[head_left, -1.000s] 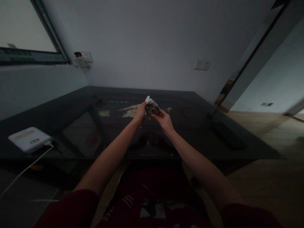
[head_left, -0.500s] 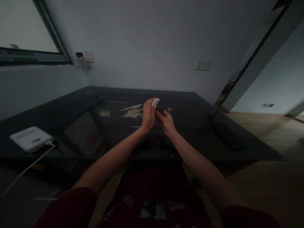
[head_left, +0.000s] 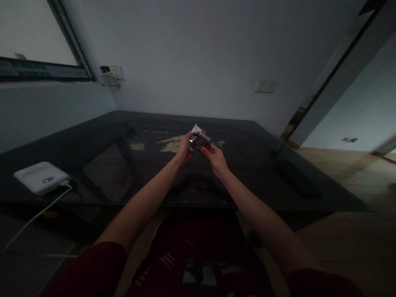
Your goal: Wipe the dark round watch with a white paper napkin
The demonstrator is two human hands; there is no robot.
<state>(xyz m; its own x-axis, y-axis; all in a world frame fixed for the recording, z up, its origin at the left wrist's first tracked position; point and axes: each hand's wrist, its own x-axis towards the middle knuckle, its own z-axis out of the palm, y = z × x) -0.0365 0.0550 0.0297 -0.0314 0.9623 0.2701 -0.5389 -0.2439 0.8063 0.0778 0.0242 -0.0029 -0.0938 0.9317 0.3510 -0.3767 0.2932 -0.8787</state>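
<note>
Above the middle of the dark table, my two hands meet around a small, dark, shiny object point(head_left: 202, 142). My right hand point(head_left: 215, 157) pinches its near right side, with the thumb on top. A white sheet point(head_left: 196, 129), like thin paper or tissue, sticks up behind the object's left end. My left hand point(head_left: 185, 147) is closed around this white sheet and presses it against the object from the left. Most of the left fingers are hidden behind the sheet and the object. The dim light leaves the object's exact kind unclear.
The dark glass-like table point(head_left: 247, 181) carries a painted bird-and-flower pattern. At its left stands a white box point(head_left: 41, 176) with a white cable point(head_left: 40, 218). A dark flat object point(head_left: 297, 179) lies at the right. Wall sockets point(head_left: 265, 86) are behind the table.
The dark object has turned so that its shiny face shows between my hands. My left hand has shifted left and lower, and more of the white sheet is visible.
</note>
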